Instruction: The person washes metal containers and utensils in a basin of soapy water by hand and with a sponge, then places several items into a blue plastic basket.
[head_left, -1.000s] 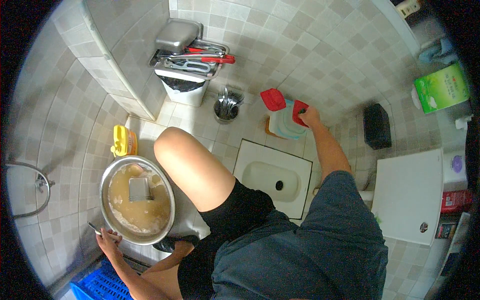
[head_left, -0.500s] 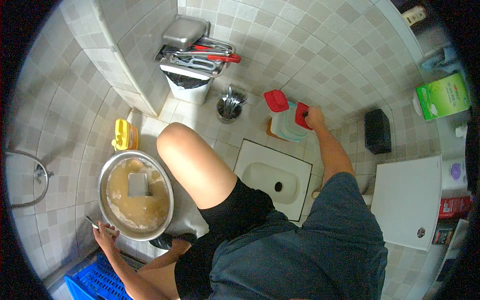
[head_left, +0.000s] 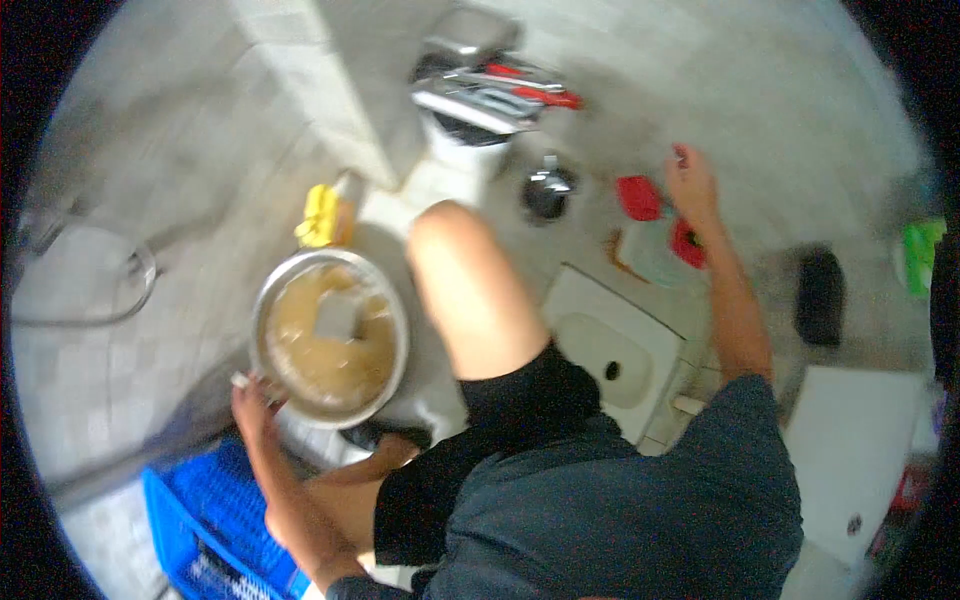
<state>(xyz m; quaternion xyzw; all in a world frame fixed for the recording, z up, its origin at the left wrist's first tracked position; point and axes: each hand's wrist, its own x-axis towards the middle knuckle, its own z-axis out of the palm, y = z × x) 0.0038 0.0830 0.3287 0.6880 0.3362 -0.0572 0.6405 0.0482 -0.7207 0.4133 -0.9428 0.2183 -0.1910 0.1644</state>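
My left hand (head_left: 257, 398) is closed on a slim pale-handled utensil at the lower-left rim of a large metal basin (head_left: 400, 350); blur hides its kind. The basin holds cloudy brown water, with a grey square metal container (head_left: 338, 316) partly sunk in it. My right hand (head_left: 692, 185) is raised at the far right, beyond a pale container with red lids (head_left: 640, 198). Its fingers are curled together, with a small dark and red spot at the tips that I cannot make out.
A yellow bottle (head_left: 320, 215) stands behind the basin. Farther back are a white bin (head_left: 465, 150) topped with metal trays and red-handled tools, and a dark cup of cutlery (head_left: 548, 192). A squat toilet (head_left: 640, 350) lies right of my knee; a blue crate (head_left: 215, 500) sits lower left.
My right hand has left the red lid and moved farther away, up past the container. My left hand still grips the utensil by the basin. The whole view has shifted and blurred.
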